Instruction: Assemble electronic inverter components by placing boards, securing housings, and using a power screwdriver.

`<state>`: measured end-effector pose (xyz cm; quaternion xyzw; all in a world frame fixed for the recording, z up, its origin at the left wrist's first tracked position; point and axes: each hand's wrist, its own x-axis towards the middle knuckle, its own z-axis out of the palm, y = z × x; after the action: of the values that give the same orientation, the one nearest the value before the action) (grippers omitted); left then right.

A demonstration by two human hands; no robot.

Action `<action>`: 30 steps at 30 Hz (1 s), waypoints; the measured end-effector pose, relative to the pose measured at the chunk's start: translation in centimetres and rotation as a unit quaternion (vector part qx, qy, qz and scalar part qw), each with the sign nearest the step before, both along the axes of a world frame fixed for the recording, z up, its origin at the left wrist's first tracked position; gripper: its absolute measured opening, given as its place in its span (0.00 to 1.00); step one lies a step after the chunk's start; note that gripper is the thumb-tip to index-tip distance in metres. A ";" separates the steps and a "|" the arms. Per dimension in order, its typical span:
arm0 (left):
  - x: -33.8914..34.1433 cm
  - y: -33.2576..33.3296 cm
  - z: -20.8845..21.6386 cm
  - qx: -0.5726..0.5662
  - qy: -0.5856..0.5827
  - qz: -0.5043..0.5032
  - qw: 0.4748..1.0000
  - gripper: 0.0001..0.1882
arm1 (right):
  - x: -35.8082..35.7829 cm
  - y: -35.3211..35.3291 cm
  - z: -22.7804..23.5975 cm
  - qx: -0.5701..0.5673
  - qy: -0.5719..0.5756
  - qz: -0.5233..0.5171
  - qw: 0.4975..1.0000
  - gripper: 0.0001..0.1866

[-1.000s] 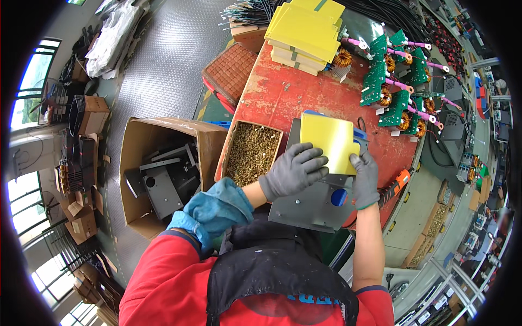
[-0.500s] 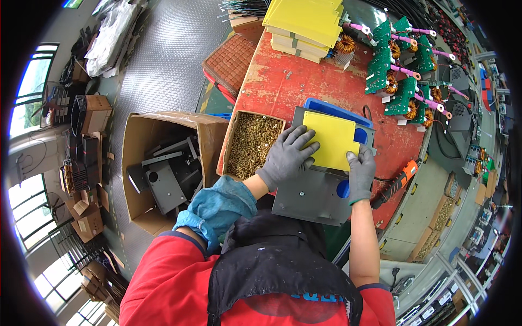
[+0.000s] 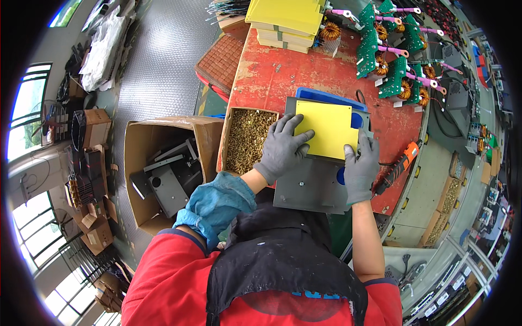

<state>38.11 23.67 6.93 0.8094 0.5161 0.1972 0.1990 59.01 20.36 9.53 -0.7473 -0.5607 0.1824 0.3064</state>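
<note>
A thin yellow sheet [image 3: 326,126] with small corner holes lies flat on a dark grey metal panel [image 3: 307,187]. The panel has round openings at its right side, with blue showing through. My left hand [image 3: 281,148], in a grey glove, rests at the sheet's left edge with fingers spread. At the lower right corner of the sheet is my gloved right hand [image 3: 361,169], thumb and fingers apart along the edge. Beyond the panel, a blue tray [image 3: 333,98] is partly covered by it.
A box of small brass-coloured fasteners [image 3: 247,142] sits left of the panel. Beside it stands a cardboard carton [image 3: 142,187] with grey metal parts. Yellow sheets are stacked [image 3: 285,19] at the back. Green circuit boards [image 3: 392,81] and an orange-black power tool [image 3: 399,165] lie right.
My left hand has drawn back from over the yellow sheet to its left edge. My right-hand fingers have spread at the corner. The whole view has shifted slightly.
</note>
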 end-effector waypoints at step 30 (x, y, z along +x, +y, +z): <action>-1.1 -7.8 1.0 -0.203 0.176 0.100 0.958 0.19 | -0.4 -12.7 -3.0 -0.123 0.102 -0.067 0.985 0.13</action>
<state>36.99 15.89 7.96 0.7182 0.6503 -0.0382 0.2448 58.64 7.68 6.52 -0.7928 -0.4482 0.3039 0.2797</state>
